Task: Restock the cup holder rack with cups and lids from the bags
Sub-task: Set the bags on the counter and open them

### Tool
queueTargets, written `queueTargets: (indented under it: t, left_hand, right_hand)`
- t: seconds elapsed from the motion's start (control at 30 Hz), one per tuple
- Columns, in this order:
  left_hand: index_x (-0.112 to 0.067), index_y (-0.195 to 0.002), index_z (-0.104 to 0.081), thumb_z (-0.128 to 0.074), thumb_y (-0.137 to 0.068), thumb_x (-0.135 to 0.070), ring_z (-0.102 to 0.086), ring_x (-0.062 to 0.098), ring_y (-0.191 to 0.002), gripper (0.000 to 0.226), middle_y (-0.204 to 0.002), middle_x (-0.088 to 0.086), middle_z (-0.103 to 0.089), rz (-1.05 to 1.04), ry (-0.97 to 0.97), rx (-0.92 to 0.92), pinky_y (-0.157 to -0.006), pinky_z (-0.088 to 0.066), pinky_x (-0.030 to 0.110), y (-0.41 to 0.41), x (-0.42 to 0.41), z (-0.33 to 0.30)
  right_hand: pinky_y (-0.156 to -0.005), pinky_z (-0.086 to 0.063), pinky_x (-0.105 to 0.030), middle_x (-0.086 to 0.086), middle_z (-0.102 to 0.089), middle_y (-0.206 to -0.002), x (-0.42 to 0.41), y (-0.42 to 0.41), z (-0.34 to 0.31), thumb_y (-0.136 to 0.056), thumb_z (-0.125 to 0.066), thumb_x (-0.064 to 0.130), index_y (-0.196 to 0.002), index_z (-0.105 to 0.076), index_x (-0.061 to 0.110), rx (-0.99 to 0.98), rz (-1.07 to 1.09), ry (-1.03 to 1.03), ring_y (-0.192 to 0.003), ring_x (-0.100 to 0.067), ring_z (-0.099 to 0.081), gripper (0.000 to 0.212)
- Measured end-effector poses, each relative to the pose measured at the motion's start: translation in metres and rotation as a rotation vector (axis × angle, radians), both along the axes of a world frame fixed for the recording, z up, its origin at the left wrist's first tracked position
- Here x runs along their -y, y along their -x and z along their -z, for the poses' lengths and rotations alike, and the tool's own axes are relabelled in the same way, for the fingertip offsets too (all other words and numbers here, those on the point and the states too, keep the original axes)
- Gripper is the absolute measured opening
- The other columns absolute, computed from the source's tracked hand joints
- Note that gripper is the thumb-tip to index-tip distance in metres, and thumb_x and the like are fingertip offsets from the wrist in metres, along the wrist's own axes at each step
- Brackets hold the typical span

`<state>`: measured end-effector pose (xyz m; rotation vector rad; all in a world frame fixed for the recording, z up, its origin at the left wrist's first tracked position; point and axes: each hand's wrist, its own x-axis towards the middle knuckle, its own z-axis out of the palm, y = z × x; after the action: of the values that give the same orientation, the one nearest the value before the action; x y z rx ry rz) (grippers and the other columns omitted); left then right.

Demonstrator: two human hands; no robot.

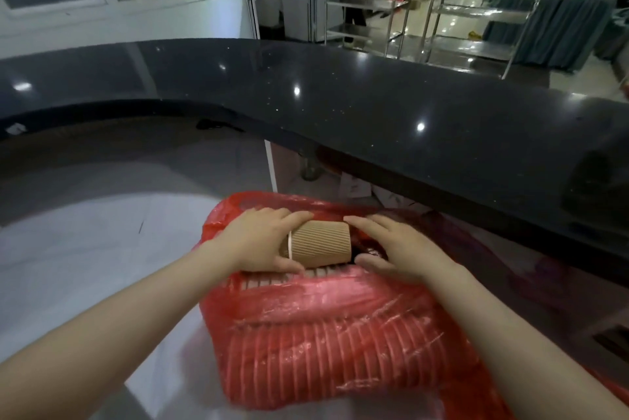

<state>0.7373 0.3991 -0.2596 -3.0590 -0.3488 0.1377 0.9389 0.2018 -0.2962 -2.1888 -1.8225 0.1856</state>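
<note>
With my left hand [258, 242] clamped round the rim end of a ribbed paper cup [320, 242] and my right hand [398, 249] spread, fingers apart, at the red bag [323, 334] mouth, I was at the extraction step; next came lifting it clear toward the unseen rack.

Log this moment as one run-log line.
left hand: grips ribbed paper cup, lying sideways | right hand: at cup base, inside red plastic bag mouth | bag: holds cup sleeves | rack: unseen

Lower worktop [85, 249]: grey, glossy, occupying the left and lower frame. A red plastic bag [323, 334] of stacked ribbed cups lies directly on it, lower centre. A raised black counter ledge [340, 96] crosses the frame above it.
</note>
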Motion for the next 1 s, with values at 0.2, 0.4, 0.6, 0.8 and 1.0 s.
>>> queueTargets:
  t: [0.2, 0.4, 0.6, 0.8, 1.0]
  left_hand:
    - [-0.045, -0.138, -0.021, -0.060, -0.059, -0.077, -0.054, 0.010, -0.112, 0.094, -0.130, -0.014, -0.053, -0.008, 0.180, 0.080, -0.091, -0.050, 0.031, 0.007, -0.009, 0.008]
    - [-0.056, -0.126, -0.035, -0.075, -0.054, -0.063, -0.054, -0.008, -0.101, 0.082, -0.111, -0.030, -0.056, -0.116, 0.529, 0.471, -0.079, -0.047, 0.015, 0.033, -0.005, -0.002]
    - [-0.067, -0.103, -0.045, -0.075, -0.050, -0.055, -0.064, -0.007, -0.085, 0.062, -0.095, -0.031, -0.065, -0.416, 0.925, 0.846, -0.065, -0.046, 0.012, 0.043, -0.005, -0.020]
    - [-0.036, -0.109, -0.057, -0.075, -0.056, -0.053, -0.071, 0.014, -0.086, 0.059, -0.096, -0.008, -0.072, -0.515, 1.189, 1.034, -0.066, -0.053, 0.025, 0.058, -0.005, -0.025]
    - [-0.036, -0.104, -0.059, -0.075, -0.054, -0.052, -0.071, 0.015, -0.082, 0.056, -0.092, -0.009, -0.073, -0.607, 1.273, 1.075, -0.062, -0.054, 0.025, 0.081, -0.003, -0.019]
  right_hand:
    - [-0.106, -0.036, -0.032, 0.005, -0.044, -0.145, -0.013, -0.017, 0.017, -0.086, -0.054, 0.057, -0.142, -0.038, 0.032, -0.129, 0.105, 0.113, -0.131, -0.016, -0.042, 0.064]
    - [-0.106, -0.034, -0.035, -0.003, -0.042, -0.140, -0.022, -0.022, 0.014, -0.099, -0.040, 0.042, -0.123, -0.059, 0.021, 0.006, 0.302, 0.192, -0.130, -0.027, -0.036, 0.037]
    - [-0.078, -0.046, -0.044, -0.004, -0.059, -0.103, -0.031, 0.021, -0.009, -0.072, -0.070, 0.009, -0.105, -0.067, 0.019, 0.381, 0.022, -0.265, -0.097, -0.029, -0.056, 0.035]
    - [-0.094, -0.032, -0.042, -0.006, -0.029, -0.150, -0.051, 0.048, -0.009, -0.084, -0.058, 0.010, -0.136, -0.046, 0.034, 0.549, -0.243, 0.067, -0.129, -0.030, -0.031, 0.058]
    - [-0.093, -0.033, -0.041, -0.012, -0.031, -0.144, -0.058, 0.058, -0.025, -0.086, -0.056, 0.017, -0.127, -0.052, 0.020, 0.728, -0.194, 0.173, -0.127, -0.031, -0.031, 0.041]
